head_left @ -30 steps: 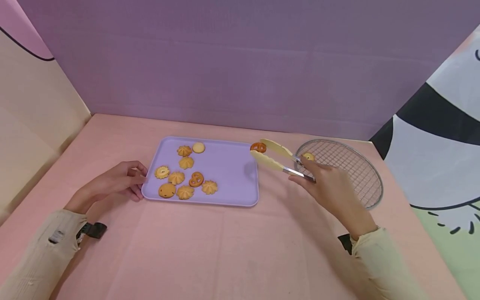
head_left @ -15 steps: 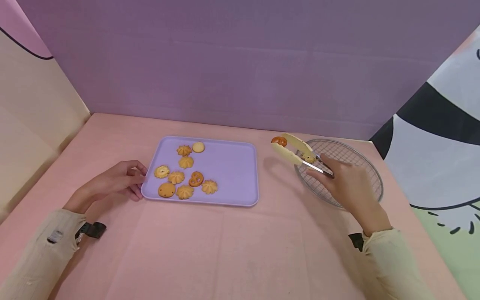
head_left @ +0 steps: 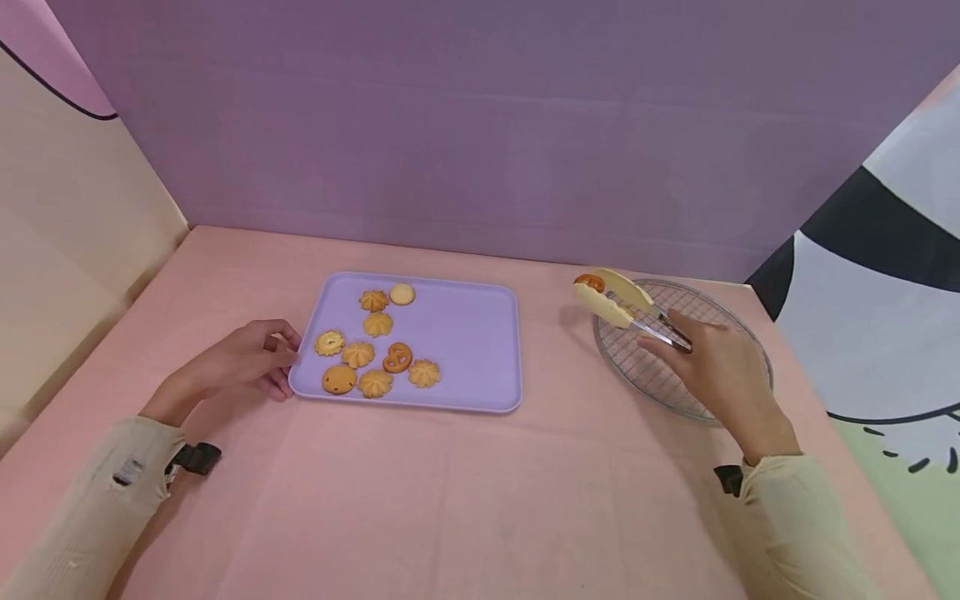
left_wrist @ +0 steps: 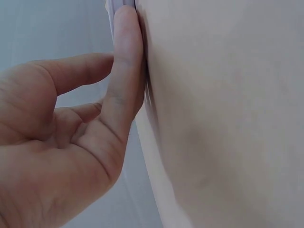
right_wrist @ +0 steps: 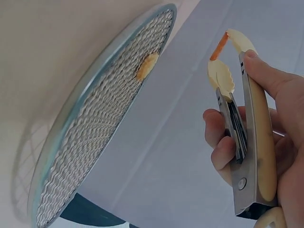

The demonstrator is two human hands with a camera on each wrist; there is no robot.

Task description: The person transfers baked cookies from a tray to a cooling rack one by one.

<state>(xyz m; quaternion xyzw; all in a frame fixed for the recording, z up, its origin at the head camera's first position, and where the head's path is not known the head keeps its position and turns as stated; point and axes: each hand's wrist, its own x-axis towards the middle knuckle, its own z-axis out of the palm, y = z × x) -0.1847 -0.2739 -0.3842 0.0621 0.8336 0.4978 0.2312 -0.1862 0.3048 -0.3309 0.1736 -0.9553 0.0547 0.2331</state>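
Note:
My right hand point(head_left: 716, 367) grips tongs point(head_left: 603, 306) with cream scalloped tips, pinching a glossy brown pretzel cookie point(head_left: 588, 282). In the right wrist view the pretzel point(right_wrist: 219, 46) appears edge-on between the tips, raised off the table. The tongs overlap the back left rim of a round wire rack point(head_left: 712, 312) in the head view. A golden cookie point(right_wrist: 147, 66) lies on the rack's mesh, mostly hidden by the tongs from above. At the left, my left hand point(head_left: 247, 358) touches the edge of a lilac tray point(head_left: 472, 350) with relaxed fingers; one fingertip point(left_wrist: 126, 19) is right at the rim.
Several cookies lie on the tray's left half, among them a pretzel point(head_left: 397, 357), a flower-shaped cookie point(head_left: 424, 373) and a round one point(head_left: 340, 380). The pink tabletop point(head_left: 480, 492) ends at a purple wall point(head_left: 480, 150) behind.
My right hand has carried the tongs and pretzel rightward, from the tray's right edge to the rack's left rim. My left hand has stayed at the tray edge.

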